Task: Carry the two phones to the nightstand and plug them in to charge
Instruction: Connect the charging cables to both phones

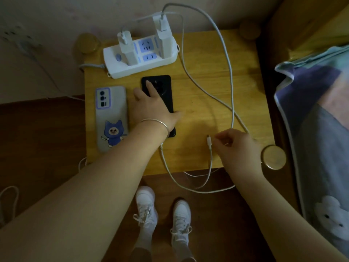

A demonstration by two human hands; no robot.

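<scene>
Two phones lie face down on the wooden nightstand (207, 72). The black phone (166, 86) is in the middle, and my left hand (154, 106) lies flat on it with fingers spread. A white cable runs to the black phone's near end under my wrist; whether it is plugged in is hidden. The grey phone (111, 118), with a blue cat on its case, rests to the left, untouched. My right hand (236, 146) pinches a second white charging cable just behind its plug (208, 141), which is free above the tabletop.
A white power strip (139, 57) with two chargers (164, 35) stands at the back of the nightstand. Cables loop over the right side and hang off the front edge. A bed with a patterned blanket (311, 129) lies to the right. My white shoes (162, 214) are below.
</scene>
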